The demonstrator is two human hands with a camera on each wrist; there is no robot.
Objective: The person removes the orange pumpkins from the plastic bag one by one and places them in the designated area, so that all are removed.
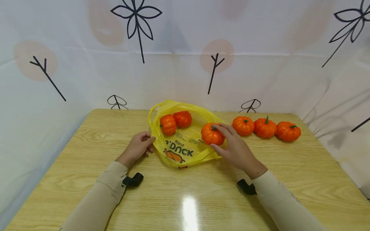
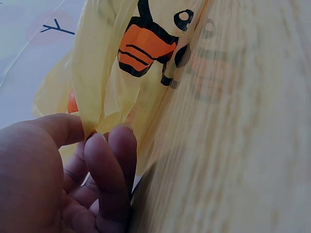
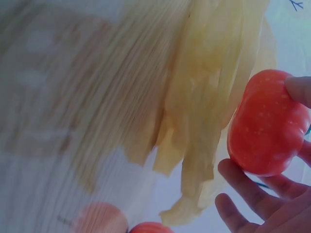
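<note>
A yellow plastic bag [image 1: 206, 113] with a duck print lies on the table, its mouth spread toward me. Two orange toy pumpkins, one ribbed with a green stem [image 1: 168, 125] and another behind it [image 1: 182, 119], are inside at the left. My left hand [image 1: 137, 148] pinches the bag's left edge between thumb and fingers; the left wrist view shows the thin film [image 2: 107, 73] rising from the fingertips. With thumb and fingers round its sides, my right hand [image 1: 235, 147] holds a toy pumpkin [image 1: 210, 136] over the bag's right side. Its smooth orange body [image 3: 267, 124] fills the grip in the right wrist view.
Right of the bag, three more toy pumpkins stand in a row: a left one [image 1: 243, 126], a middle one [image 1: 264, 128] and a right one [image 1: 288, 131]. The wooden table [image 1: 162, 199] meets a patterned white cloth [image 1: 179, 77] behind.
</note>
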